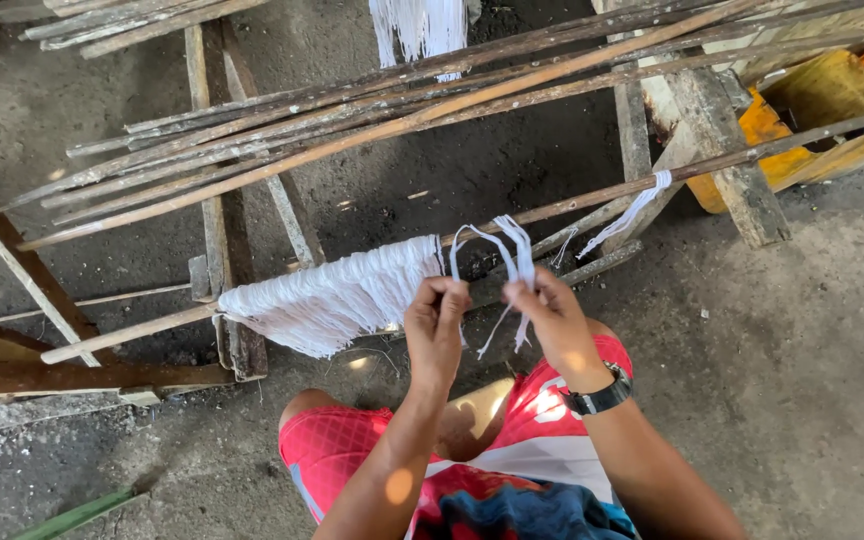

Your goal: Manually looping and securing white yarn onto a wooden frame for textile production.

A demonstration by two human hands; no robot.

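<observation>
white noodle strands (500, 250): light, soft, easily torn, looped over the pole (152, 328) beside the hung bundle (332, 295); we judge them best pinched near the top, as our left hand (435, 325) and right hand (552, 318) fingers grasp them.

Your shorts (337, 450) are red with a fine grid pattern and white panels; the hanging noodle-like strands (337, 295) are white; your wristwatch (600, 398) black; the wooden crates (832, 95) yellow-orange.
</observation>
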